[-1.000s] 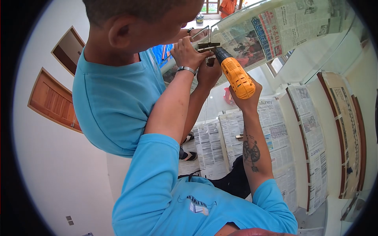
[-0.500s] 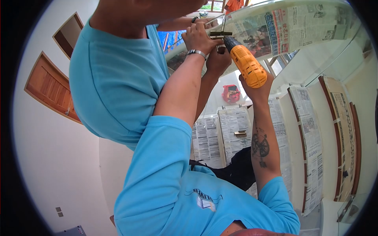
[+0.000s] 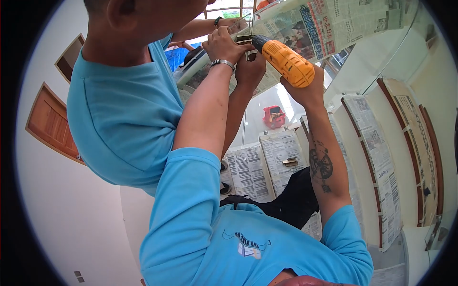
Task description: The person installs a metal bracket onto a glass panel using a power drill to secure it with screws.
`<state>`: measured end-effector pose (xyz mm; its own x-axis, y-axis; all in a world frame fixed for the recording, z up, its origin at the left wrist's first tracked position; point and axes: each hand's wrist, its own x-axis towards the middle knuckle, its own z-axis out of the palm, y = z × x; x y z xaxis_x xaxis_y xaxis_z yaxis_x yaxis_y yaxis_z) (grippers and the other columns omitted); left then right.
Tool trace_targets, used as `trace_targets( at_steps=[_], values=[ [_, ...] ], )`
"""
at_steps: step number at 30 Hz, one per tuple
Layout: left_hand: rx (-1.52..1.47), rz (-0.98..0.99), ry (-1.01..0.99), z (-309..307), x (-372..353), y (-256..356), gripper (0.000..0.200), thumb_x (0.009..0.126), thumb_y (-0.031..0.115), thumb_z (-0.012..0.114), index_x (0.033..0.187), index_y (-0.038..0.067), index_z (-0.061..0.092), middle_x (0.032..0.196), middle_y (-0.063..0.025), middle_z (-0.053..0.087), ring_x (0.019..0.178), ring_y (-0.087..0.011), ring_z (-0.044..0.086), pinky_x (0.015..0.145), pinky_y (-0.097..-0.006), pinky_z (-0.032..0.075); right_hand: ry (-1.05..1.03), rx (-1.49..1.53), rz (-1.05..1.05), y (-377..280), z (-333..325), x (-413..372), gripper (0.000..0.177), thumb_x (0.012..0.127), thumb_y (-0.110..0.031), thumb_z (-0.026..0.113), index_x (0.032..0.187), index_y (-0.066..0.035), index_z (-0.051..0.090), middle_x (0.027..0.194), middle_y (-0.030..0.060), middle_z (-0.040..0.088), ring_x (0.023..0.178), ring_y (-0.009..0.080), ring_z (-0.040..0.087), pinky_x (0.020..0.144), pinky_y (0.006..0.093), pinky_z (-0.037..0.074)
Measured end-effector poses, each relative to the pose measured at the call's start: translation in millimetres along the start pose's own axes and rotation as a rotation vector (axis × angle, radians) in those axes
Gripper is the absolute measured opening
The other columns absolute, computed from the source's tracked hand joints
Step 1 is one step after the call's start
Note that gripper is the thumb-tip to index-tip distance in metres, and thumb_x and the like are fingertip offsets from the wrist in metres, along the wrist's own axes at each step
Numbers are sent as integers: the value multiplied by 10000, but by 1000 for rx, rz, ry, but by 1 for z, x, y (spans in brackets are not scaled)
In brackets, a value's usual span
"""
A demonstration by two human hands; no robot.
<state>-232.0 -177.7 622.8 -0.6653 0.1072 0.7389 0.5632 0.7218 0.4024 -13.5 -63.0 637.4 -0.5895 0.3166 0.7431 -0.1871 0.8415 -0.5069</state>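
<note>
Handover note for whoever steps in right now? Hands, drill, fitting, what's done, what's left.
Left hand: closed on the dark fitting at the edge of the newspaper-covered panel.
Right hand: grips the yellow drill, with its tip at the fitting.
Co-worker's hand: just under the fitting, close to the tip.
Done: fitting sits on the panel edge, drill lined up.
Left: probably driving the fastener. How far it is in cannot be seen.

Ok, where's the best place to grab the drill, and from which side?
The handle, from below: the yellow drill points up-left with its nose at the fitting, so the handle hangs underneath, where the right hand wraps it. The left hand clasps the fitting.
</note>
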Motion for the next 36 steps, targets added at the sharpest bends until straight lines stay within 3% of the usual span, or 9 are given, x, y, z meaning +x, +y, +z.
trace_targets(
  at_steps=[3, 6, 8, 12, 14, 24, 26, 30, 36],
  values=[
    [13, 16, 11, 6, 4, -1, 808, 500, 650, 839, 1065, 117, 615, 1092, -78, 641, 1117, -274, 585, 935, -483, 419, -44, -144, -17, -5, 3, 8, 338, 666, -101, 798, 982, -16, 713, 830, 115, 735, 776, 214, 734, 701, 311, 562],
    [44, 19, 26, 8, 3, -3, 912, 455, 751, 817, 1081, 123, 604, 1119, -71, 628, 1114, -262, 576, 935, -451, 392, -36, -113, -40, -1, 8, 4, 376, 675, -110, 793, 1034, -29, 715, 841, 127, 734, 790, 234, 736, 711, 320, 563],
    [19, 31, 25, 7, 3, -5, 902, 461, 743, 821, 1078, 123, 603, 1122, -69, 627, 1118, -264, 572, 930, -457, 395, 2, -59, -51, 1, 13, 2, 462, 685, -261, 818, 1121, -146, 715, 848, 138, 721, 797, 339, 700, 685, 400, 556],
    [-6, 13, 2, -4, 0, 2, 903, 459, 733, 828, 1080, 119, 597, 1134, -74, 626, 1125, -268, 568, 933, -460, 395, 28, -23, -55, 0, 6, -3, 470, 682, -266, 826, 1118, -133, 714, 843, 138, 720, 793, 338, 700, 681, 394, 555],
    [31, 10, 9, -4, 1, 3, 791, 501, 629, 849, 1052, 116, 608, 1098, -83, 640, 1096, -278, 589, 920, -458, 423, 44, -39, -91, 2, 5, -5, 464, 685, -254, 828, 1112, -114, 713, 838, 138, 720, 785, 333, 702, 673, 380, 554],
    [16, 7, -41, 3, 3, -2, 944, 453, 717, 838, 1120, 100, 580, 1187, -82, 622, 1175, -271, 552, 941, -458, 390, 5, -41, -15, -1, -4, -6, 439, 695, -216, 814, 1108, -108, 710, 839, 139, 721, 794, 330, 704, 670, 368, 549],
    [9, 31, 61, 0, 2, 0, 851, 492, 662, 855, 1089, 109, 607, 1149, -85, 639, 1137, -286, 573, 944, -461, 402, 20, -62, -49, -1, -4, -7, 444, 693, -222, 815, 1112, -118, 710, 836, 137, 720, 795, 329, 704, 672, 376, 548],
    [-14, 9, -44, -11, 2, 6, 847, 493, 645, 860, 1097, 109, 605, 1156, -82, 635, 1134, -284, 575, 942, -460, 405, 31, -56, -60, 5, 2, -7, 454, 685, -228, 817, 1114, -127, 711, 832, 135, 719, 799, 332, 704, 674, 380, 548],
    [4, 38, 48, -13, 0, 11, 781, 517, 557, 872, 1099, 111, 605, 1131, -77, 643, 1114, -283, 587, 920, -464, 422, 38, -21, -52, 1, -1, -11, 489, 673, -239, 822, 1137, -136, 708, 834, 138, 717, 790, 335, 701, 674, 388, 546]
  ],
)
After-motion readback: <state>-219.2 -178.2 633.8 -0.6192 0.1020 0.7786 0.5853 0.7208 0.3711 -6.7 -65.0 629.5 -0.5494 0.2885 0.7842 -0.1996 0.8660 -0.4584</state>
